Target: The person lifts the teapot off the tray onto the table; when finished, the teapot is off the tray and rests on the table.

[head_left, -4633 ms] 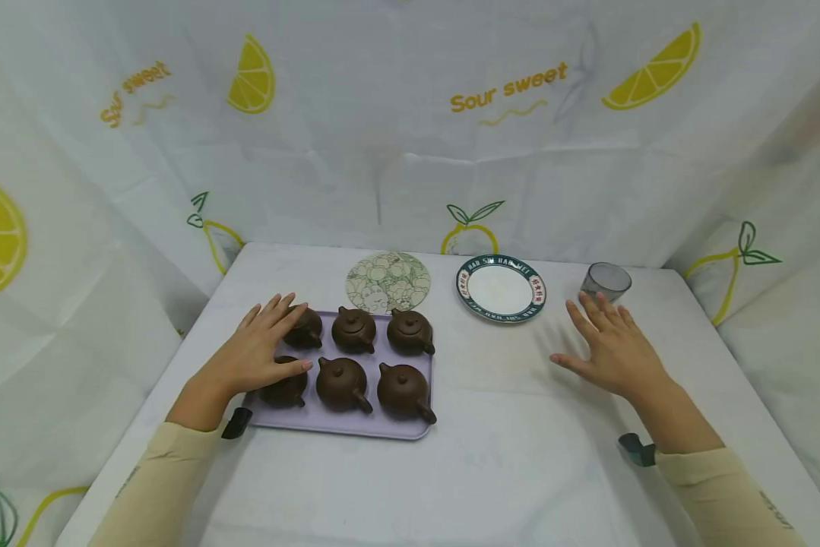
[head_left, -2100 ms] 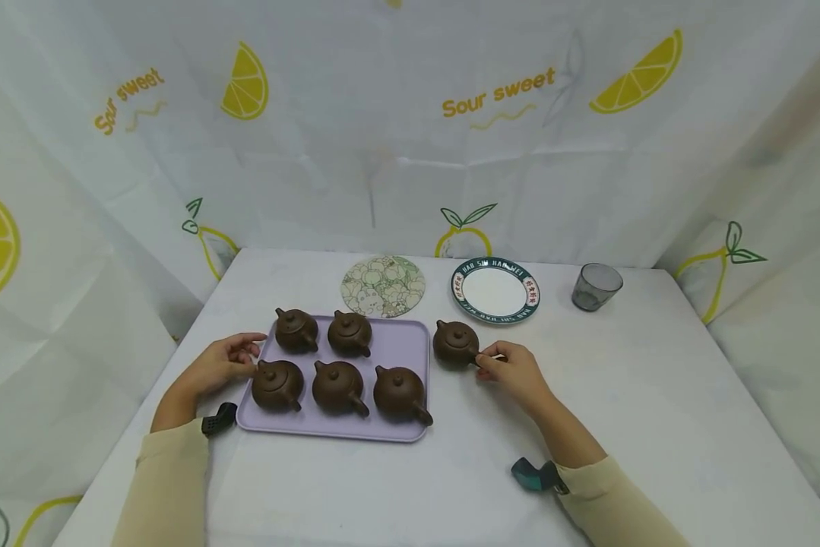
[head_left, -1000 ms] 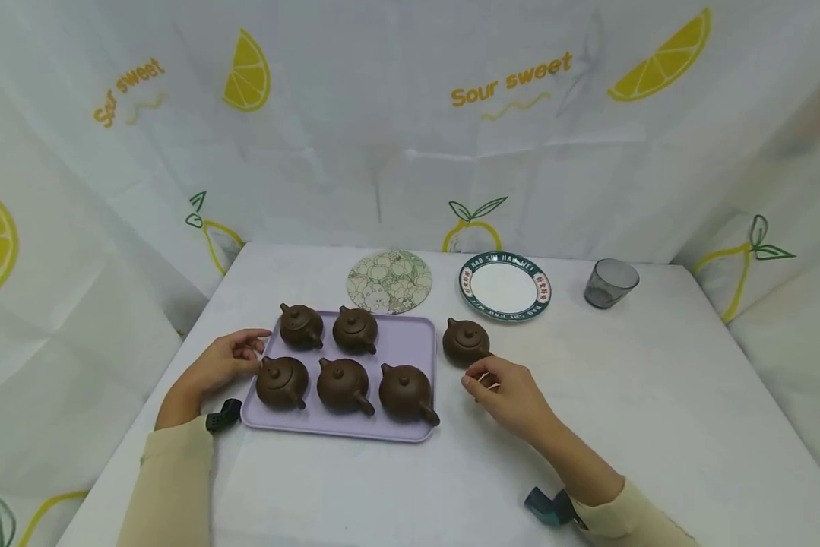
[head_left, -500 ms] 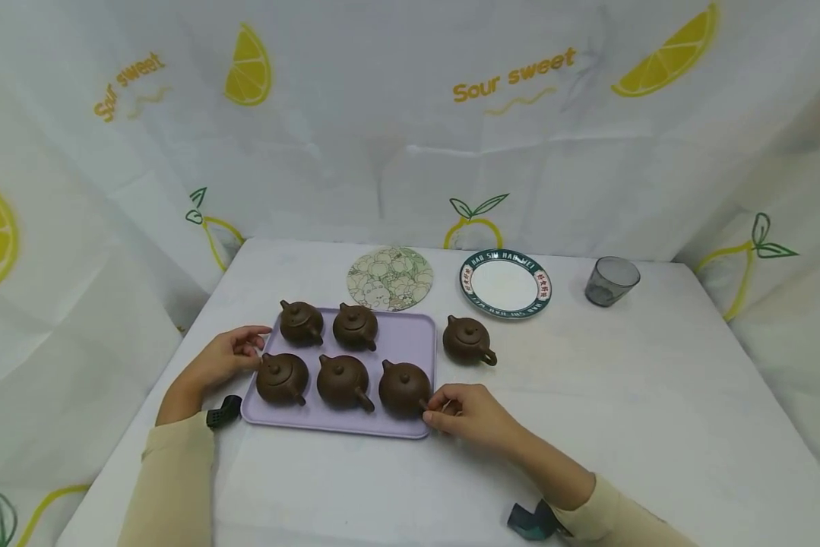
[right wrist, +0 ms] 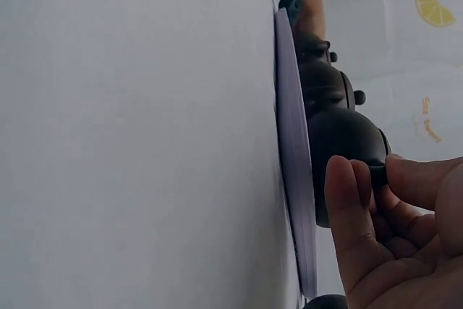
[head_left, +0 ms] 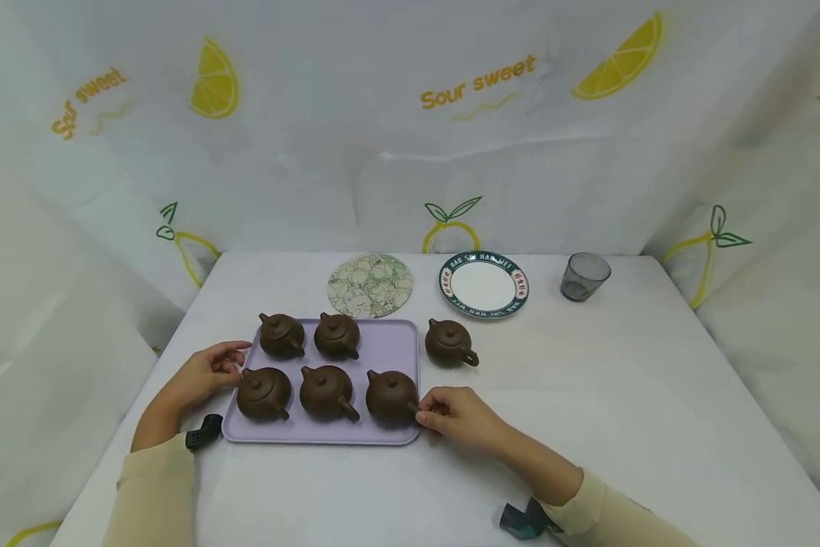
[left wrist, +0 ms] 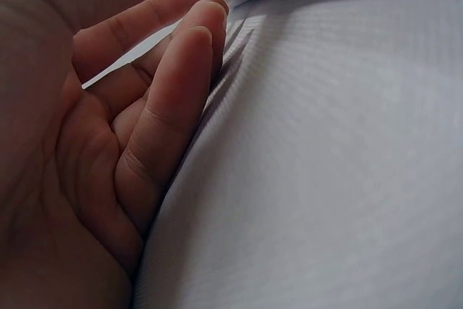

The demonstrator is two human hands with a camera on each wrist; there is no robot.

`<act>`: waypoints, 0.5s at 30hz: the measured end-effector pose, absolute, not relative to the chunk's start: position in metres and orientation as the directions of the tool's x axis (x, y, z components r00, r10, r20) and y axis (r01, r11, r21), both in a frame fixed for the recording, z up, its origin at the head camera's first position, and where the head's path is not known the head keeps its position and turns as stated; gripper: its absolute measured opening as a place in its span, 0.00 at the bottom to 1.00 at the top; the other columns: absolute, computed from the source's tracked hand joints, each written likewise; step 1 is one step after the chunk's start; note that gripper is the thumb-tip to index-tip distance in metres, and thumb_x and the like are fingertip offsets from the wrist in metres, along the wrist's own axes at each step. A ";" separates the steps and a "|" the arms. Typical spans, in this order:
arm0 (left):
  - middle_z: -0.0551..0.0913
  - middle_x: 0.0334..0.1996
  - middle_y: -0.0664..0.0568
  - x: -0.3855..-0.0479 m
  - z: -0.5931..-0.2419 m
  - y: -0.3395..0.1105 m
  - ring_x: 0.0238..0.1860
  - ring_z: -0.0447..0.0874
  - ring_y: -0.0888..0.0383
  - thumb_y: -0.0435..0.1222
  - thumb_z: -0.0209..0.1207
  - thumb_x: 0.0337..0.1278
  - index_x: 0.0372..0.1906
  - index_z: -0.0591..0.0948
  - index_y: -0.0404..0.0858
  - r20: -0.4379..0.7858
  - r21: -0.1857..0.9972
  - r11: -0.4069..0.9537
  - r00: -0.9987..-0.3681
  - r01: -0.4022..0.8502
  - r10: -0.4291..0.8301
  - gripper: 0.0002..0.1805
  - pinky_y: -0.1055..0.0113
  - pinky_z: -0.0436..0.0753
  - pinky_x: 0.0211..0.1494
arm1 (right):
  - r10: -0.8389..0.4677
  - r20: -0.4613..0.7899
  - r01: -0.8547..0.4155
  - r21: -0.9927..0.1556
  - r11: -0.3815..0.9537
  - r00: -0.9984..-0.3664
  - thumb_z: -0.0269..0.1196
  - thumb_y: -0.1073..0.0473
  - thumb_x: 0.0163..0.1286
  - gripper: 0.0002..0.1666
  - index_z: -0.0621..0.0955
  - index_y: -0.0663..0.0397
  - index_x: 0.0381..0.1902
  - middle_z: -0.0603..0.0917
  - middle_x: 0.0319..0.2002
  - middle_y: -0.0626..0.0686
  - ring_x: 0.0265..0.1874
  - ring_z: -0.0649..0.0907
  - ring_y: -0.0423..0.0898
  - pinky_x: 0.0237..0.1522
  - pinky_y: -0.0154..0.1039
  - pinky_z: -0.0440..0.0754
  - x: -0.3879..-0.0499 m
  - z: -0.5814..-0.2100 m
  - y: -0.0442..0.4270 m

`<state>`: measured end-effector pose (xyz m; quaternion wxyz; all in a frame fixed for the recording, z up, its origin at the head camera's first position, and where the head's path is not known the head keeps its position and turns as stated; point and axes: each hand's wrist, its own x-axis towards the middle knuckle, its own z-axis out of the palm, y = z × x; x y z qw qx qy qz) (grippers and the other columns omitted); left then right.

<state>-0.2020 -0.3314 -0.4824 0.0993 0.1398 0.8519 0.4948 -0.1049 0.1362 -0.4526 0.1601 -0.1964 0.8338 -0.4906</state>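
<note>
In the head view, a pale purple tray [head_left: 389,342] holds several small brown clay teapots in two rows. My right hand [head_left: 460,414] pinches the handle of the front right teapot [head_left: 391,395] between thumb and fingers; the right wrist view shows this teapot [right wrist: 347,135] from the side, low over the tray. At the tray's left edge, my left hand [head_left: 204,372] grips the rim with curled fingers, and the left wrist view shows those fingertips [left wrist: 206,16] against it. Another teapot [head_left: 448,342] stands on the table just right of the tray.
Behind the tray lies a round patterned mat [head_left: 370,285]. A plate with a green rim [head_left: 485,308] sits to its right, and a grey glass cup [head_left: 584,277] stands near the back right corner. A printed cloth [head_left: 355,167] hangs behind the white table.
One teapot went from the tray's back right to the table. My right hand let it go and took the front right teapot's handle. My left hand came down to the tray's left edge.
</note>
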 end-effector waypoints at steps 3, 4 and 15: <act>0.75 0.42 0.41 -0.198 -0.483 -0.336 0.32 0.77 0.63 0.19 0.61 0.48 0.63 0.70 0.25 -0.023 0.867 0.476 -0.944 0.145 0.328 0.32 0.74 0.76 0.35 | -0.484 -0.069 -0.190 -0.864 0.465 -0.872 0.62 0.58 0.70 0.05 0.81 0.52 0.34 0.81 0.21 0.44 0.24 0.82 0.41 0.31 0.35 0.76 -0.104 -0.450 0.142; 0.75 0.42 0.40 -0.197 -0.484 -0.336 0.32 0.77 0.63 0.19 0.60 0.48 0.63 0.70 0.25 -0.016 0.868 0.472 -0.943 0.152 0.332 0.32 0.74 0.76 0.35 | -0.481 -0.068 -0.191 -0.862 0.469 -0.874 0.62 0.59 0.70 0.04 0.81 0.51 0.34 0.81 0.22 0.44 0.24 0.82 0.40 0.32 0.36 0.76 -0.104 -0.448 0.145; 0.75 0.41 0.43 -0.199 -0.485 -0.332 0.32 0.78 0.63 0.18 0.60 0.48 0.62 0.69 0.22 0.008 0.886 0.429 -0.930 0.176 0.366 0.31 0.74 0.76 0.35 | -0.340 -0.105 -0.091 -0.853 0.514 -0.935 0.62 0.59 0.70 0.06 0.81 0.56 0.40 0.83 0.33 0.54 0.31 0.83 0.45 0.34 0.41 0.80 -0.098 -0.413 0.199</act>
